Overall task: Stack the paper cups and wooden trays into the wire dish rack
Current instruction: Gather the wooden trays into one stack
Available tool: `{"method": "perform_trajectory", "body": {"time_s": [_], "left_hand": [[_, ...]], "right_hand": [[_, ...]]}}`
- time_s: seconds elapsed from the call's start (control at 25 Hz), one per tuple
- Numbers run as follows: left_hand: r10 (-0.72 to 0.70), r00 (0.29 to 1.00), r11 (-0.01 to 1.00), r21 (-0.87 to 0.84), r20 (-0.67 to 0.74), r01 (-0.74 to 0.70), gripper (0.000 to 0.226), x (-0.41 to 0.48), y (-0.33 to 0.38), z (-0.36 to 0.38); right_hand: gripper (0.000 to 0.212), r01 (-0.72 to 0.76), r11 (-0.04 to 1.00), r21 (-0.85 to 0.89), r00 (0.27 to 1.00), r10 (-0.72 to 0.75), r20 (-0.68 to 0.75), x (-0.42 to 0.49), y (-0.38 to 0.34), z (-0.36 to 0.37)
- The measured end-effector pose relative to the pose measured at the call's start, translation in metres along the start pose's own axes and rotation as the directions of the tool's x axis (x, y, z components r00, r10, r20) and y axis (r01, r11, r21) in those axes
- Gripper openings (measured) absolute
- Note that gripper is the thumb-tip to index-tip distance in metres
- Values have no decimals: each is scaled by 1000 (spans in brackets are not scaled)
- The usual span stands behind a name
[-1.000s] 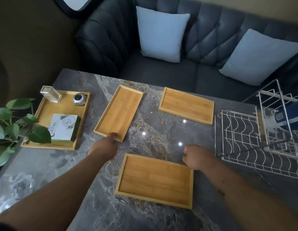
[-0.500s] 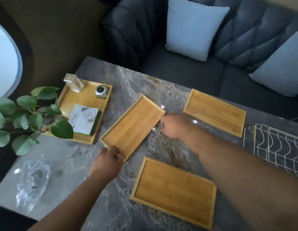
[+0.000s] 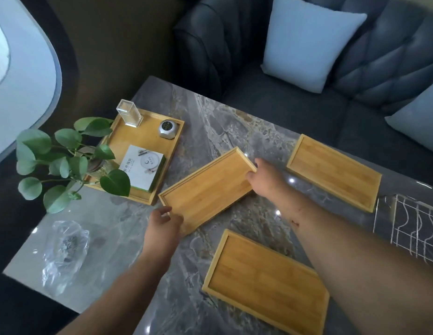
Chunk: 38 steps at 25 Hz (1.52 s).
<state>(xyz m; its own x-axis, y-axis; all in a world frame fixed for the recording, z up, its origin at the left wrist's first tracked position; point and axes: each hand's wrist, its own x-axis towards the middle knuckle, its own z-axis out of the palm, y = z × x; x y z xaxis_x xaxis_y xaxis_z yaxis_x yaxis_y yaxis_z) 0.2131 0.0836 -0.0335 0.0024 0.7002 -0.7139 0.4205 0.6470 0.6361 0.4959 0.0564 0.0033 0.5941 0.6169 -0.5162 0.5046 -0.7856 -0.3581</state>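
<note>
Holding the middle tray (image 3: 208, 187) by its short ends, the left hand (image 3: 163, 224) curls round the near end, the right hand (image 3: 264, 181) grips the far one. It lies slanted on the tabletop (image 3: 210, 126); the wire rack (image 3: 413, 228) sits at the right edge.

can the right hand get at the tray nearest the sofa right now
Likely yes, but not freely: the right hand is busy gripping the far end of the middle tray. Only bare table lies between it and the far tray, close beside it, so letting go should suffice.
</note>
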Motion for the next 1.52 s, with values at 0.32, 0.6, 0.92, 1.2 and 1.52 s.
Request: {"method": "perform_trajectory", "body": {"time_s": [0.32,0.6,0.92,1.2,1.52], "left_hand": [[93,990,996,-20,106,-91,61,-5,20,2],[343,913,802,437,221,-407,25,-60,28,31],[379,879,510,727,289,-459,19,-91,-3,45],[317,897,416,804,309,-424,28,-94,-13,49],[162,918,651,660,361,-375,52,-94,-26,57]], "right_hand": [[35,-56,934,352,987,105,-121,-79,74,-32],[23,-186,888,422,964,247,-96,-182,159,-26],[38,-298,931,212,946,318,-66,-240,215,23],[21,-380,915,135,923,385,-18,-242,218,46],[34,-512,743,432,849,515,120,-237,205,60]]}}
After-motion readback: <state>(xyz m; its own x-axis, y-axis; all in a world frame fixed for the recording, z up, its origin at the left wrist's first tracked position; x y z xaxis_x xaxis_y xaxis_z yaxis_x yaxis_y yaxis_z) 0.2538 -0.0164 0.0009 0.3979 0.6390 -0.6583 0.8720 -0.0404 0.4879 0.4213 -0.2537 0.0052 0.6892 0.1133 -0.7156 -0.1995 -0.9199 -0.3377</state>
